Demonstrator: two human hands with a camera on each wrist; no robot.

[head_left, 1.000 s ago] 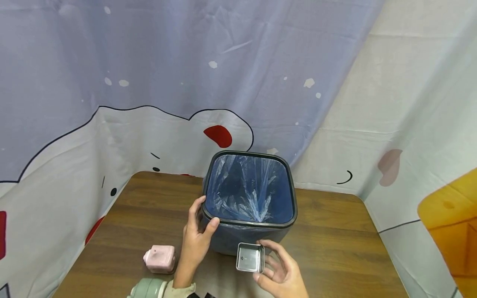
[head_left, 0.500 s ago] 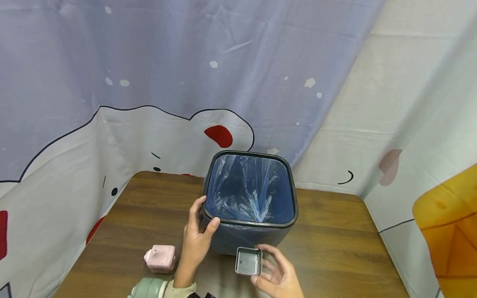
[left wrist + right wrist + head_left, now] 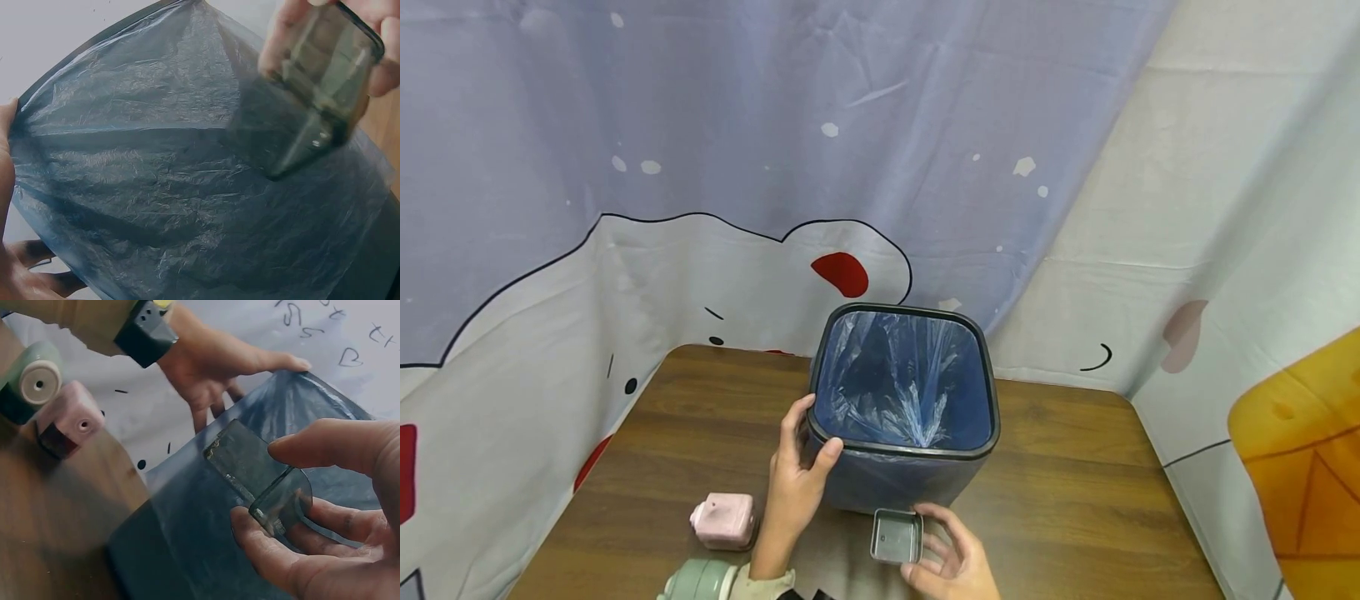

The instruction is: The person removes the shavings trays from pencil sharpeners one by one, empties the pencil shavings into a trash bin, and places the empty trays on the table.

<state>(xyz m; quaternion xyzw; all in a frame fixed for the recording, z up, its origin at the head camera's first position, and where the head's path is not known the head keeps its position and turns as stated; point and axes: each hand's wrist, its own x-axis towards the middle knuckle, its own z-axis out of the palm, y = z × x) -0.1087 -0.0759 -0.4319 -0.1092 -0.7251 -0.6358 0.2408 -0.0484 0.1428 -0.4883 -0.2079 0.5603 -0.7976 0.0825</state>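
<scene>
My right hand (image 3: 953,552) pinches a small smoky clear plastic pencil sharpener drawer (image 3: 897,535) between thumb and fingertips. It is held just in front of the trash can (image 3: 910,471); in the head view its open side faces up and nothing shows inside. My left hand (image 3: 797,483) holds the trash can at its front left corner, thumb on the black rim and fingers along the side. A thin bluish bag (image 3: 162,187) lines the can and hangs over its outside. In the right wrist view the drawer (image 3: 250,469) overlaps the can's side.
A pink pencil sharpener (image 3: 724,518) stands on the brown wooden table (image 3: 1075,467) left of my left wrist. A green sharpener (image 3: 700,579) is nearer, partly cut off by the frame. A printed curtain (image 3: 880,167) hangs behind the table.
My right hand has lowered the drawer slightly toward me and a little to the left. The left hand and the trash can have stayed in place.
</scene>
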